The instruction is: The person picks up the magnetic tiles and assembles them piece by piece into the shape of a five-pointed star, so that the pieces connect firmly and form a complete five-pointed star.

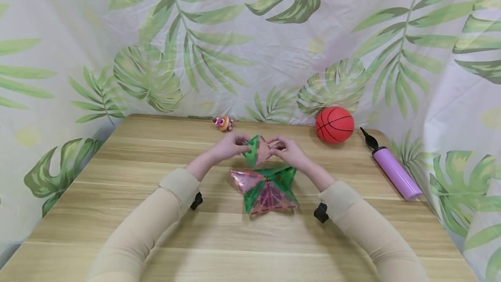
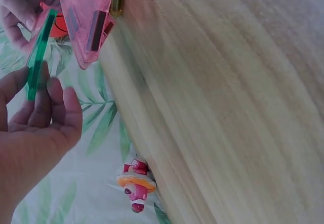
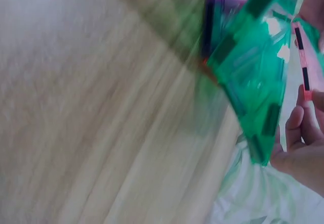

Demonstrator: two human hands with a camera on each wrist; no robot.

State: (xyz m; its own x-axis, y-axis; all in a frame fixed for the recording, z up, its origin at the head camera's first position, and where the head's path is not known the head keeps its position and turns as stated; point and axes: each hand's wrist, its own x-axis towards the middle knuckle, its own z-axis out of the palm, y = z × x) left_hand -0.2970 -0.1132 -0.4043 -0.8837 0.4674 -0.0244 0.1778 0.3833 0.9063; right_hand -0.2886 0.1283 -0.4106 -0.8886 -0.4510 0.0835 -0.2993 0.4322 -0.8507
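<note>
My left hand [image 1: 232,146] pinches a translucent green magnetic tile [image 1: 252,153] between thumb and fingers. With its thumb and fingertips, my right hand [image 1: 290,152] pinches a pink magnetic tile [image 1: 263,150]. The two tiles meet along one edge, held up in the air at an angle to each other. Just in front of them on the table sits a star-like shape of pink and green magnetic tiles [image 1: 270,199], raised at its middle. In the right wrist view, a green point of that shape [image 3: 253,87] partly covers the right hand [image 3: 306,148].
Behind the hands, a small pink toy figure with an orange ring [image 1: 223,123] is at the table's back edge. A red ball [image 1: 334,125] stands at the back right. Along the right edge lies a purple hand pump [image 1: 396,172] with a black nozzle. A leaf-print cloth [image 1: 274,55] hangs behind the wooden table [image 1: 250,247].
</note>
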